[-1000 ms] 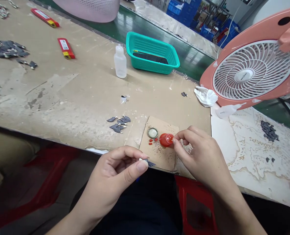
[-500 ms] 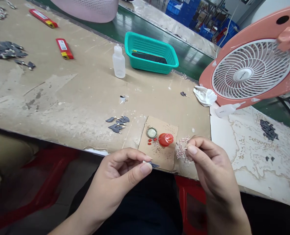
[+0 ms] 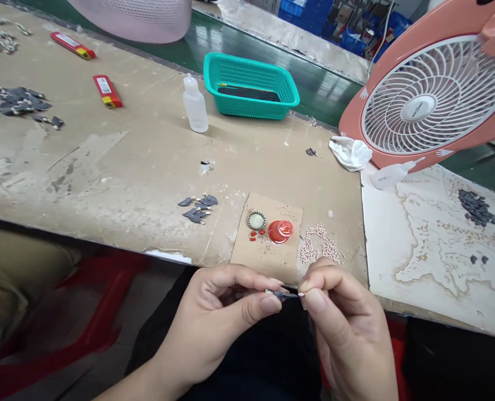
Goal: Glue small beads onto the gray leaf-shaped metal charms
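Observation:
Between thumb and forefinger, my left hand pinches a small dark grey leaf-shaped piece with a pale bead-like end. My right hand pinches a tiny pale bead close against the tip of that piece; whether they touch I cannot tell. Just beyond my hands lies a cardboard square bearing a red cap-like holder, a bottle cap and red bits. Right of the cardboard, many tiny pinkish beads are spread out. More grey pieces with pale beads lie to the left.
A white squeeze bottle stands beside a green basket at the back. An orange fan is at right, near a crumpled white cloth and a dark heap. Two red-yellow cases lie at left.
My right hand has come from the bead pile down and left to the grey piece in my left hand. My left hand has shifted slightly right and down.

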The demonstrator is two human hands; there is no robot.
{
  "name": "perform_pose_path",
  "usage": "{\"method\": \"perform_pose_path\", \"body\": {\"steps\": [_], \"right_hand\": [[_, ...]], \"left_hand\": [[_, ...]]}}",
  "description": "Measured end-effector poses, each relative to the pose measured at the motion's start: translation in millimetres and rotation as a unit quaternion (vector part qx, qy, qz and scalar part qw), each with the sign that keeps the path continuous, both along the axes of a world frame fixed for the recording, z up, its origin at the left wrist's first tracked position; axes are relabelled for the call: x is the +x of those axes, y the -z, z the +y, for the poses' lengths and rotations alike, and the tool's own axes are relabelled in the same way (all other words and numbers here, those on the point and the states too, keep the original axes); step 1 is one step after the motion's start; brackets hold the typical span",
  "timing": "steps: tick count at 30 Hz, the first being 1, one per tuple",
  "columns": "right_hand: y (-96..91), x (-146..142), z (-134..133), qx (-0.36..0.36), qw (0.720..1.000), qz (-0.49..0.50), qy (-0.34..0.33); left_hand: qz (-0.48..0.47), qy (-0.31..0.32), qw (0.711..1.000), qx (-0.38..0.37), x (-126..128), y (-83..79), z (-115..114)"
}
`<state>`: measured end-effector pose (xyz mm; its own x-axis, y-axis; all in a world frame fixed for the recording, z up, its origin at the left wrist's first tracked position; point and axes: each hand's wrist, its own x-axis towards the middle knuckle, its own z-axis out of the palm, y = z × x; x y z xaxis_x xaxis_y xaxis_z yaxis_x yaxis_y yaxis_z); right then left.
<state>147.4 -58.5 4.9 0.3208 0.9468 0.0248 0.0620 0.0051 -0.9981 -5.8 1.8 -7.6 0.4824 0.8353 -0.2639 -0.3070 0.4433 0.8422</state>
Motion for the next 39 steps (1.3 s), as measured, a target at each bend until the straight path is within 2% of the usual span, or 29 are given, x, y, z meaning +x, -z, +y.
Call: {"method": "perform_pose_path", "body": {"steps": [8,13,17,24,39], "right_hand": [[-8.2,-6.3,-2.4,0.035,0.992,-0.116,0.020],[-8.5,-4.7,-2.4,0.039,0.987,-0.154,-0.004],[-6.6,-3.5,-3.7,0.044,0.985,-0.164,0.006],[-4.0,0.6,-4.9,0.042,0.981,-0.188,-0.017],[-2.4,-1.0,-8.3,0.041,0.976,-0.212,-0.012]], "left_hand": [[-0.019,0.004,1.000,0.010,-0.8,-1.6,-3.4],[-0.017,0.000,1.000,0.014,2.4,-3.2,-1.8],[-0.020,0.001,1.000,0.017,1.7,-3.0,-3.5],[-0.020,0.005,0.999,0.026,2.1,-1.1,-3.0],[0.046,-0.042,0.991,0.116,6.2,0.8,-8.3]]}}
